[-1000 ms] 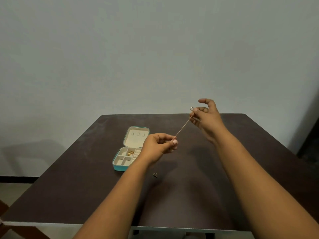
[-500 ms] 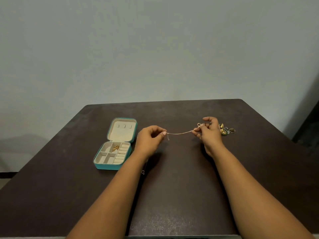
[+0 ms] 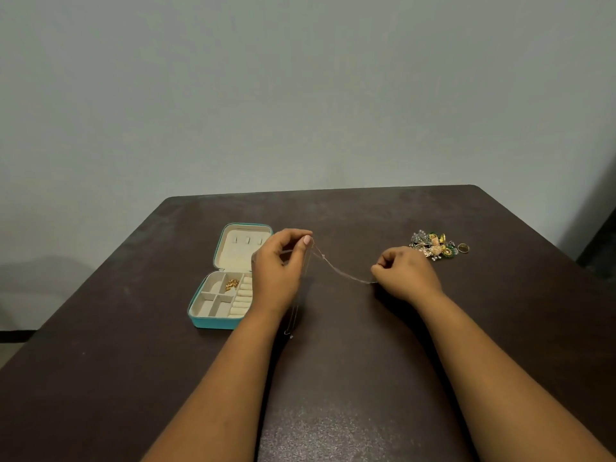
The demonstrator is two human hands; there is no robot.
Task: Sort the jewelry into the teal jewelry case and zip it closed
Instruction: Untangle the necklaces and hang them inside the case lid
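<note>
While the thin chain (image 3: 336,271) is pinched taut between left hand (image 3: 279,266) and right hand (image 3: 405,273) above the table (image 3: 366,378), slack should be gathered before it is lowered into the open teal case (image 3: 218,291), avoiding tangles.

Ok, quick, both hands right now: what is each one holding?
Left hand: closed, pinching one end of the thin chain.
Right hand: closed, pinching the chain's other end.

One open teal case (image 3: 213,320), one thin chain (image 3: 336,271), one gold piece (image 3: 232,284) inside, one jewelry heap (image 3: 433,246), two hands.
</note>
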